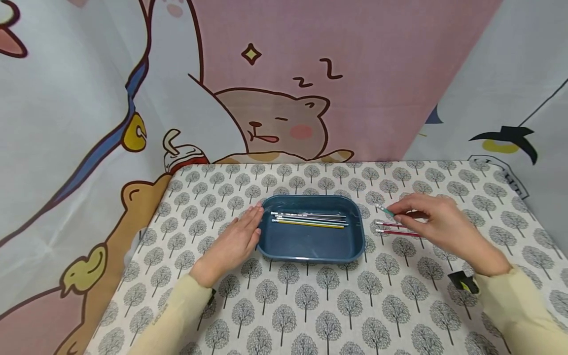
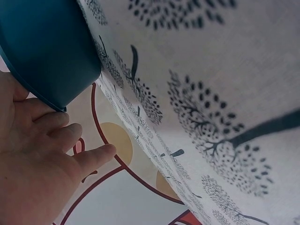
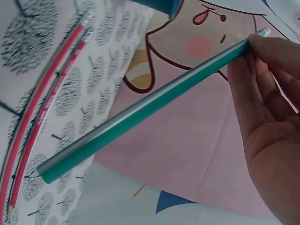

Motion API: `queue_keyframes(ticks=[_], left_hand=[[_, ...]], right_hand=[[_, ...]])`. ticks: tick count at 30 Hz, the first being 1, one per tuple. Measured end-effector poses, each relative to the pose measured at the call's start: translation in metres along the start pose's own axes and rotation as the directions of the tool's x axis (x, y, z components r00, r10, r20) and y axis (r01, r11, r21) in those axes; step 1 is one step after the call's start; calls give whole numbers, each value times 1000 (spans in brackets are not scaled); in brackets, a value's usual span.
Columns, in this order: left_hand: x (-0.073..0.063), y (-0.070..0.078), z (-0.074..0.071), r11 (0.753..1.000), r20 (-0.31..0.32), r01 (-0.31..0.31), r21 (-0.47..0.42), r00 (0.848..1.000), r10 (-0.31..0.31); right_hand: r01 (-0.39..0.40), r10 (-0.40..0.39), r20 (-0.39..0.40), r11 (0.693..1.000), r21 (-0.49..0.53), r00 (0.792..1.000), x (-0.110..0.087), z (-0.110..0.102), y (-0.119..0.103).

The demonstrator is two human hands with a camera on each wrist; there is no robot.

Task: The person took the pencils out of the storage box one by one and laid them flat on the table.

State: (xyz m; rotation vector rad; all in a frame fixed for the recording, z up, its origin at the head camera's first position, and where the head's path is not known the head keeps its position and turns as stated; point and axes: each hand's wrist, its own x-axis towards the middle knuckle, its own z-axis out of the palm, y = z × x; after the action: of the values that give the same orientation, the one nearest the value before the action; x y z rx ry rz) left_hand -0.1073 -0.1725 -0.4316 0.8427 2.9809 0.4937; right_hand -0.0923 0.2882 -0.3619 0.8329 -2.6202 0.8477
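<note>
A dark blue rectangular tray (image 1: 310, 258) stands on the table, with several pencils (image 1: 308, 220) lying side by side in it, one of them yellow. My left hand (image 1: 237, 241) rests against the tray's left end, fingers fairly straight; the left wrist view shows them touching the outside of the tray (image 2: 51, 51). To the right of the tray, my right hand (image 1: 437, 224) pinches a green pencil (image 3: 150, 108) near its white eraser end, between thumb and fingers. The pencil is raised off the cloth. Two red pencils (image 3: 35, 126) lie on the cloth below that hand.
A white cloth with grey tree prints (image 1: 306, 305) covers the table. Behind and to the left hangs a cartoon-printed curtain (image 1: 364, 74), meeting the table's back edge.
</note>
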Motion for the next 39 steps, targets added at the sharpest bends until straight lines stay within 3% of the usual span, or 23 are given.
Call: queue_keyframes(ticks=[23, 31, 39], left_hand=[[0, 0, -1, 1000, -4, -20, 9, 1000, 20], [1, 0, -1, 1000, 6, -15, 16, 1000, 15], [2, -2, 0, 999, -7, -29, 20, 1000, 29]], right_hand=[[-10, 13, 69, 999, -46, 998, -28, 17, 32], [-39, 43, 98, 998, -45, 994, -33, 22, 39], [-18, 26, 124, 998, -66, 992, -35, 29, 50]])
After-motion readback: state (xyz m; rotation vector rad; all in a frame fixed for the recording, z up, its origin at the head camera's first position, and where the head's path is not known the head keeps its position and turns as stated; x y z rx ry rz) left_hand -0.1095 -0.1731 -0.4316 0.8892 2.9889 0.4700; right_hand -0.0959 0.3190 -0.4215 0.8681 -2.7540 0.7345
